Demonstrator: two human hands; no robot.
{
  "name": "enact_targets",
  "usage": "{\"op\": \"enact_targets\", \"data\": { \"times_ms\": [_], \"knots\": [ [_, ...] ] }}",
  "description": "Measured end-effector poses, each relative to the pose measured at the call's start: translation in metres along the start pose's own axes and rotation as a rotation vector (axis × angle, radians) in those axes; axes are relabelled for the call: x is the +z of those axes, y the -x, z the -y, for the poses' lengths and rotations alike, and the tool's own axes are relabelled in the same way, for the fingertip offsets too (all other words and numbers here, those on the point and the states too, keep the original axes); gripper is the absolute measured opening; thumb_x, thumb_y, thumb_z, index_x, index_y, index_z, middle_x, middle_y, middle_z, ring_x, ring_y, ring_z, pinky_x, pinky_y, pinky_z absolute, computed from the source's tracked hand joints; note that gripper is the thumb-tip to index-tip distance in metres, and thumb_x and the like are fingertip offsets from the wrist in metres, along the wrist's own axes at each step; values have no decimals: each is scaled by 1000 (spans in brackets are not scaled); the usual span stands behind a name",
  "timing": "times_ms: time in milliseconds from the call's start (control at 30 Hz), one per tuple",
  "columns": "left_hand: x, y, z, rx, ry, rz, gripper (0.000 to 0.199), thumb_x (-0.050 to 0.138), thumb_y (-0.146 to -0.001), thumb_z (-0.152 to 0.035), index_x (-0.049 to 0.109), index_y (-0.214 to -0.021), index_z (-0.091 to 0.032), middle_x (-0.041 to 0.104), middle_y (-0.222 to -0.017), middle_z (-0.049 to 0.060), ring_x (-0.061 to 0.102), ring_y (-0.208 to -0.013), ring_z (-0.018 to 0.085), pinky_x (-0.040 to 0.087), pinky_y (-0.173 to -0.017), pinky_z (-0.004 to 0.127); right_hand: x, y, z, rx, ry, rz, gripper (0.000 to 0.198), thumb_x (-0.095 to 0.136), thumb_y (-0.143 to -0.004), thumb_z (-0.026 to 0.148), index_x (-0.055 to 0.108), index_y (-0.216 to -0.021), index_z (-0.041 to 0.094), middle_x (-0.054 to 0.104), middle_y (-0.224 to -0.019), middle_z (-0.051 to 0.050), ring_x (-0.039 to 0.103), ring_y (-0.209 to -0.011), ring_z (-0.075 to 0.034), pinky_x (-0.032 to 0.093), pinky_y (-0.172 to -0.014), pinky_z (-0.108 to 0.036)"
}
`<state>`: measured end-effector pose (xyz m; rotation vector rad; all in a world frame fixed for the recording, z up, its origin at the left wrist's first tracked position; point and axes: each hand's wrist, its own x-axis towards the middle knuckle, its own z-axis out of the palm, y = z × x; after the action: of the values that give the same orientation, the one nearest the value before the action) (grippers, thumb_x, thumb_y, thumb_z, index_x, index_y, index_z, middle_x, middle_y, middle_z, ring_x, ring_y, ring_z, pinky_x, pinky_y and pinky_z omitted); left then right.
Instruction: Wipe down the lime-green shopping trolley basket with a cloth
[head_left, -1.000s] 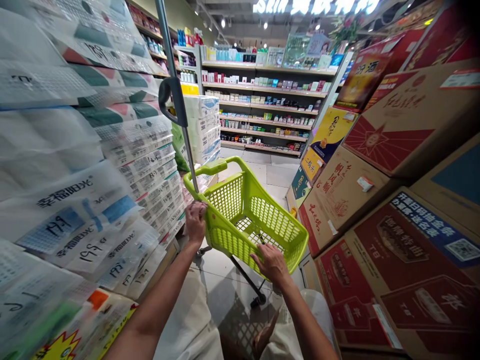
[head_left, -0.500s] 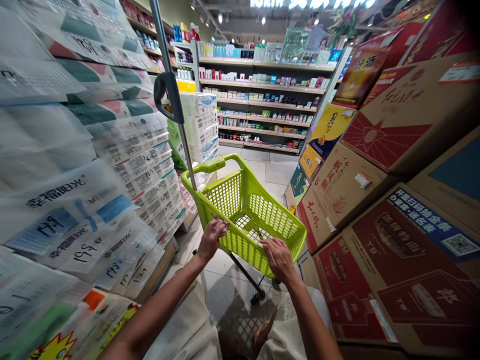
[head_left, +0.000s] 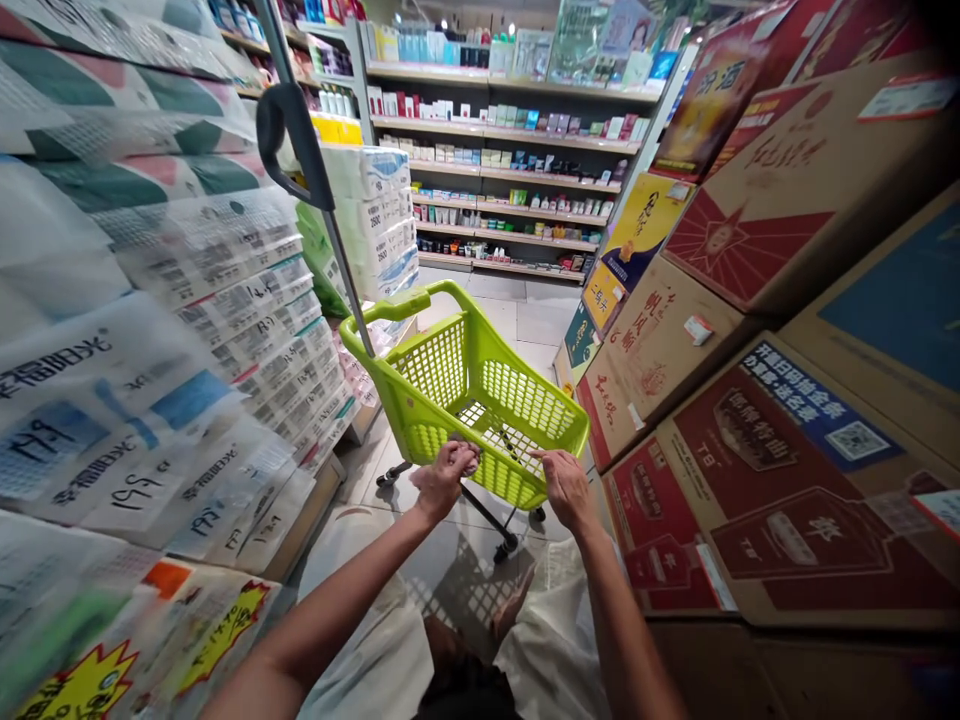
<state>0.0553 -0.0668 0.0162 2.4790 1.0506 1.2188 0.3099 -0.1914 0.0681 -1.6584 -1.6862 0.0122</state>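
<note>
Paper packs (head_left: 247, 300): 9 to 10 o'clock, stacked high, prices handwritten.
Grey pole (head_left: 319, 165): 11 o'clock, dark handle on it, lower end at the cart's push bar.
Left hand (head_left: 441, 480): clenched round a crumpled cloth (head_left: 472, 456), pinkish, at the near side of the cart.
Change: half a second ago this hand was nearer the push bar; now about mid-side, closer to its partner. Reads as work shifting along the side, push-bar end now left alone.
Green cart (head_left: 517, 398): 12 o'clock, standing on its wheels, push bar toward 11, just beyond both hands.
Right hand (head_left: 568, 490): fingers at the near rim, toward 1 o'clock; cannot tell whether it grips or only rests.
Cartons (head_left: 739, 215): 2 to 4 o'clock, stacked, red and brown.
</note>
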Motion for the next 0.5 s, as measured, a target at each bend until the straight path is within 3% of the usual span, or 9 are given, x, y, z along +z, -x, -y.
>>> {"op": "enact_targets", "data": {
  "times_ms": [100,167,300,500],
  "knots": [
    [18,4,-21,-137,12,-86,51,49,-85,1,70,-124,-24,55,-124,12,63,-116,25,57,-104,42,-6,5,-6,94,-34,-39,53,24,-110,40,74,-113,24,78,-109,-8,68,-106,-23,48,-97,-40],
    [29,8,-36,-178,25,-74,52,48,-84,2,70,-124,-24,55,-125,11,63,-116,24,58,-103,40,-9,9,-10,156,-63,-63,56,22,-110,44,75,-111,24,77,-109,-9,67,-106,-24,48,-98,-41],
    [47,20,-71,100,117,173,51,49,-88,-1,70,-127,-26,57,-126,11,63,-119,22,59,-99,34,-14,17,-19,261,-131,-97,62,20,-109,51,76,-108,24,77,-110,-10,68,-107,-24,48,-100,-42],
    [67,-1,-110,328,-7,226,34,54,-101,-22,70,-130,-30,62,-137,13,64,-118,25,56,-99,41,-28,28,-33,417,-300,-273,73,16,-106,63,74,-110,18,77,-112,-13,70,-102,-25,49,-98,-43]
  ]
}}
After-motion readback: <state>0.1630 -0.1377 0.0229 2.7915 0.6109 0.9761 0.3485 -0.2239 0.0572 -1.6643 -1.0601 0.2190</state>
